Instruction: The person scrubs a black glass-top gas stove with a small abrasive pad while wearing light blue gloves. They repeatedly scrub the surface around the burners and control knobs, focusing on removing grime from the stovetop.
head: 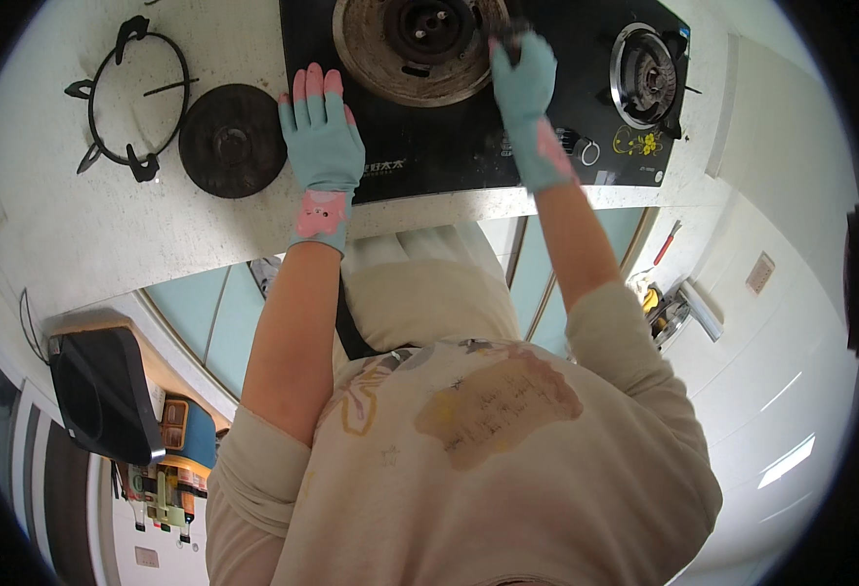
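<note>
A glass-topped gas stove [444, 165] lies before me, its left burner ring [414, 95] soiled brown around the dark burner seat [429, 33]. My right hand [526, 77], in a blue-and-pink rubber glove, grips a dark, blurred scrubber-like object [511, 31] at the ring's right rim. Flat on the stove's front left corner rests my gloved left hand [321, 139], fingers extended and holding nothing. Beside it, a round black burner cap [233, 141] lies on the speckled counter. Farther left stands a black wire pan support [94, 99] with several prongs.
On the stove's right is a second burner [645, 77] with its chrome ring and support. A control knob [589, 151] sits near my right wrist. Pale blue cabinet doors [206, 315] are below the counter edge. A black appliance [103, 392] stands at lower left.
</note>
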### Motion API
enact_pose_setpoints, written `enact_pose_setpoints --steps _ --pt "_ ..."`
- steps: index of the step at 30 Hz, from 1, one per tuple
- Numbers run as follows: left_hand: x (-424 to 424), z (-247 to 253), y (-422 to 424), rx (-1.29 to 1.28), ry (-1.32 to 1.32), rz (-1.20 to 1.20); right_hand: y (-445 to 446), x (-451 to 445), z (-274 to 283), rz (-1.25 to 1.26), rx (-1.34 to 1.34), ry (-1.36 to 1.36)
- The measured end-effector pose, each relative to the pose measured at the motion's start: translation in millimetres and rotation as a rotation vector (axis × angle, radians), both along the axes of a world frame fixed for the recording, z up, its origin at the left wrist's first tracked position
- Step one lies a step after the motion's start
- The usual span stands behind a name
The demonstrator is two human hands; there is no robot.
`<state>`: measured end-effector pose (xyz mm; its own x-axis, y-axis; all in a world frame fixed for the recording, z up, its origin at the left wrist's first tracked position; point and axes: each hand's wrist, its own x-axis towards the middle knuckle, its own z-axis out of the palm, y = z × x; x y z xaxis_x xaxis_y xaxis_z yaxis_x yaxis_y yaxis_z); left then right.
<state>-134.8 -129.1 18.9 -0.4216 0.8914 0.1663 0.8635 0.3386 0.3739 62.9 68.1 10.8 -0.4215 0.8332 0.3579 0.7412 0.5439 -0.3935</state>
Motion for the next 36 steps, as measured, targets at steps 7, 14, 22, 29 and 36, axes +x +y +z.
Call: enact_pose_setpoints --steps 7,14,22,29,36 --pt "1.5 4.3 6.4 -0.056 -0.012 -0.018 63.2 -37.6 3.4 0.004 -0.077 0.002" --pt "2.1 9.4 6.0 -0.085 -0.006 -0.037 66.5 -201.0 52.6 1.075 -0.036 -0.437" --pt "0.9 13.0 1.6 -0.101 -0.008 -0.026 106.1 -93.0 50.6 0.469 -0.312 -0.032" --pt "1.1 7.2 1.2 -0.083 0.006 -0.003 18.5 -2.4 35.1 0.059 -0.336 -0.244" --pt "3.2 5.3 5.5 -0.05 0.078 -0.021 -1.2 1.8 58.3 -0.129 -0.498 -0.191"
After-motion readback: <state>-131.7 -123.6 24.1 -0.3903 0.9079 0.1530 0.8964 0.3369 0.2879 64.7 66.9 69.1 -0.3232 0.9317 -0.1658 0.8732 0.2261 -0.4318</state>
